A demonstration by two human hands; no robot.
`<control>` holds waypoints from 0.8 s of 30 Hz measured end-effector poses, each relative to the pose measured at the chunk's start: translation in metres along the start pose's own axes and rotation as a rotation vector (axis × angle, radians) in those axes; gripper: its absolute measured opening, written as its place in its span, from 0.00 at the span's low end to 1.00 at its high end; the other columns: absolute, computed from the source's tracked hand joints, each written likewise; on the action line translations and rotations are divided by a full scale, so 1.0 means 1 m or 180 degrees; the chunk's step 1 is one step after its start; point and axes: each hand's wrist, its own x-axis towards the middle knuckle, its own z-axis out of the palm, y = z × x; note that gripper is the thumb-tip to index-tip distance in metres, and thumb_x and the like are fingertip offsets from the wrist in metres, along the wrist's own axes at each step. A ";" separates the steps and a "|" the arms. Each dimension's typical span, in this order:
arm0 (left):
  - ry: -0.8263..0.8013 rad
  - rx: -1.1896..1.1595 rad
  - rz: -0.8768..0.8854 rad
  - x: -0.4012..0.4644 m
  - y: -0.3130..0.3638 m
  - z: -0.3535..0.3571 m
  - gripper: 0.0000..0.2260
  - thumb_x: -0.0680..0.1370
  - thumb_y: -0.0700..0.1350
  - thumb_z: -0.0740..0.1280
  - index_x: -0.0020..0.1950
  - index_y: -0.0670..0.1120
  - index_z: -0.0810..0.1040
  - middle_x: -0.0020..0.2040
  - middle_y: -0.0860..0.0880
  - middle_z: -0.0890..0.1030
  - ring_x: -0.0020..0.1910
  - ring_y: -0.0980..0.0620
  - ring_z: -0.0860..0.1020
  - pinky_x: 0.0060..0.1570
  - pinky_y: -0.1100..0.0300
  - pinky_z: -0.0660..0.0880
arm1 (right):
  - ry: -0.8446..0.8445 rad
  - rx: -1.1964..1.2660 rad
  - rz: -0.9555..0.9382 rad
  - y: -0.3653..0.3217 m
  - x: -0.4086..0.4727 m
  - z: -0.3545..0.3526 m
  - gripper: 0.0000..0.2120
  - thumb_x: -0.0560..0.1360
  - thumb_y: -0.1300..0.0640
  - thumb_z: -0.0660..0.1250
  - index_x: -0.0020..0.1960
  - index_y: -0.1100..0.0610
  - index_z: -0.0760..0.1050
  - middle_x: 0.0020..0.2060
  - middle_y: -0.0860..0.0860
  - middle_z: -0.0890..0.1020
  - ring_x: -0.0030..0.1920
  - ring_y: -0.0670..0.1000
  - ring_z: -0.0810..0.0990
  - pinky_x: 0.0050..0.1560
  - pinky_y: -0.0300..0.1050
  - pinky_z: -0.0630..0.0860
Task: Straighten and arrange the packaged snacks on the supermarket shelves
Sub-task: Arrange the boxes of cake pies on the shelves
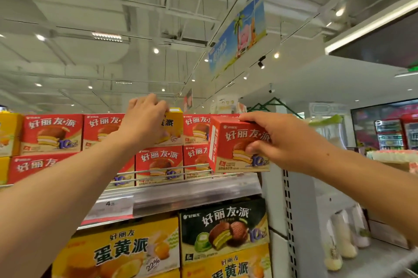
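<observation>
Fingers [253, 117] of the right hand [287, 139] clasp a red cardboard pie box [237, 148] off the top shelf's right end, above its silver metal shelf rail [194, 194]. Left-hand fingers [147, 102] curl over a yellow cardboard box [173, 122] atop the stacked red boxes [52, 134]. Beyond, a blue hanging banner [239, 31] under the white ceiling [90, 6].
</observation>
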 end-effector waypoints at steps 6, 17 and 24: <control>0.0217 -0.0318 -0.0018 -0.003 0.011 -0.024 0.20 0.71 0.49 0.75 0.56 0.47 0.69 0.53 0.47 0.80 0.51 0.45 0.76 0.52 0.53 0.66 | 0.0510 0.0076 -0.0172 0.021 0.025 -0.001 0.27 0.74 0.58 0.70 0.71 0.50 0.67 0.56 0.47 0.80 0.53 0.44 0.76 0.50 0.40 0.76; 0.0625 -0.0406 -0.0234 -0.044 -0.063 -0.125 0.23 0.70 0.44 0.77 0.58 0.46 0.69 0.46 0.44 0.81 0.40 0.42 0.77 0.41 0.51 0.74 | 0.1191 -0.0260 -0.0471 -0.030 0.145 0.025 0.24 0.73 0.55 0.70 0.68 0.52 0.71 0.57 0.52 0.80 0.59 0.56 0.75 0.60 0.59 0.70; 0.0550 0.0140 -0.0006 -0.086 -0.090 -0.130 0.22 0.71 0.46 0.76 0.59 0.46 0.70 0.49 0.48 0.82 0.45 0.45 0.75 0.49 0.58 0.62 | 0.0916 -0.0589 -0.0636 -0.061 0.192 0.063 0.22 0.73 0.55 0.70 0.65 0.51 0.71 0.57 0.51 0.79 0.60 0.55 0.74 0.61 0.55 0.67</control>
